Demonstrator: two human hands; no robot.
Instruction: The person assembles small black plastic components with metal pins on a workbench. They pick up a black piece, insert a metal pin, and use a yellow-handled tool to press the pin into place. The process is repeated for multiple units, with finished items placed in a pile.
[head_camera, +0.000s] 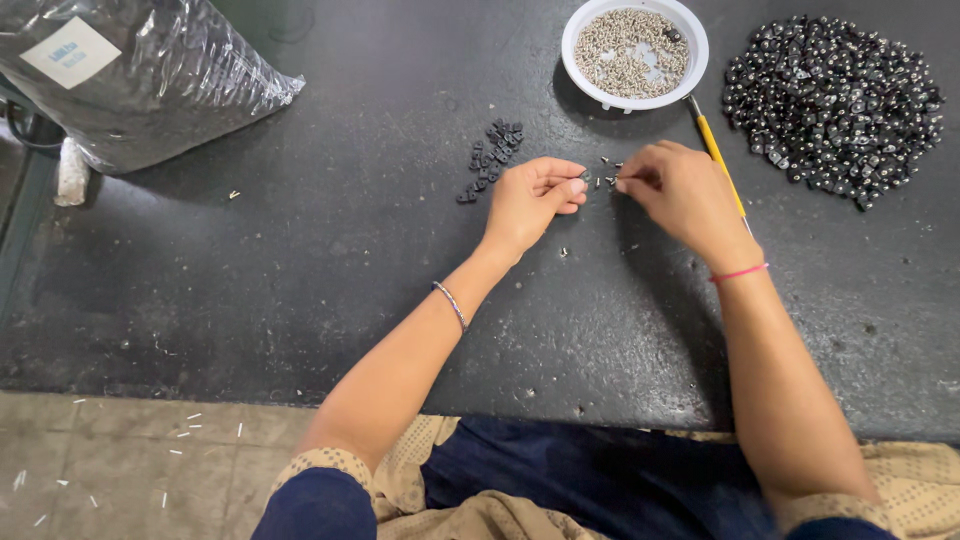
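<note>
My left hand (535, 195) pinches a small dark part between thumb and fingers over the dark table (300, 260). My right hand (680, 190) faces it, fingertips closed on a tiny metal screw, the two hands almost touching. A few loose screws (607, 162) lie just above the fingertips. A small cluster of dark parts (492, 157) sits left of my left hand.
A white bowl (575, 45) filled with small metal screws stands at the back. A big heap of dark parts (835, 95) lies at the back right. A yellow-handled tool (715, 155) lies behind my right hand. A clear plastic bag (140, 75) rests at the back left.
</note>
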